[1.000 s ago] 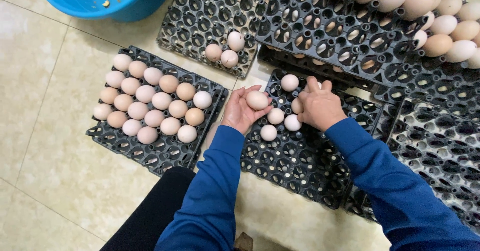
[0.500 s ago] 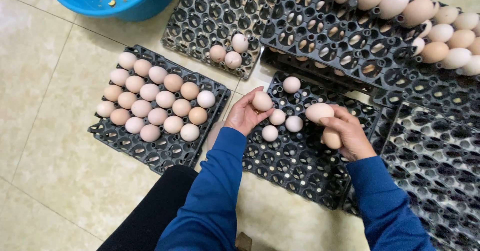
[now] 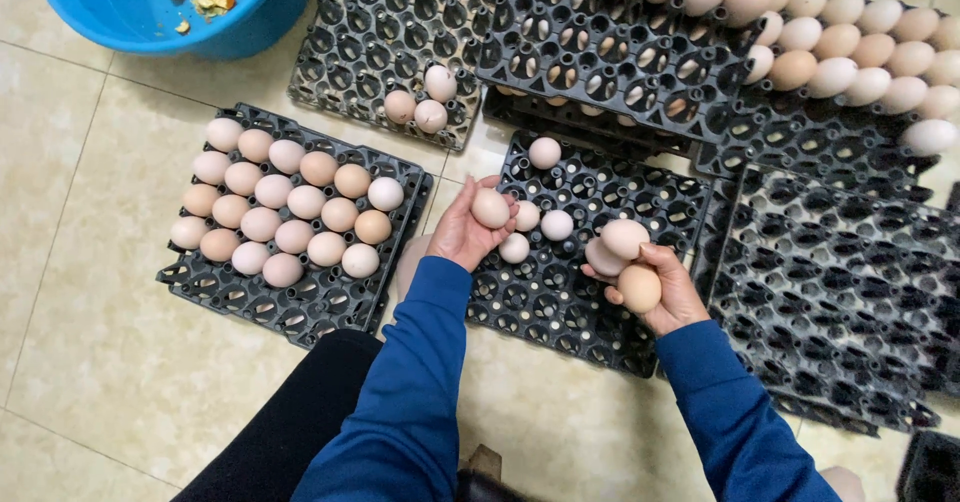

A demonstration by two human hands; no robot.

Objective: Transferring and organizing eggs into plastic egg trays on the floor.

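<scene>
The left hand curls around one egg above the middle tray. At 3 o'clock from it, the right hand grips three eggs, fingers closed.

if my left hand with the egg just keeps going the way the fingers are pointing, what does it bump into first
Probably the pale egg sitting in the black tray just past the fingertips of your left hand, right beside the egg you hold. Depth is hard to judge from above, so the hand may pass over it.
</scene>
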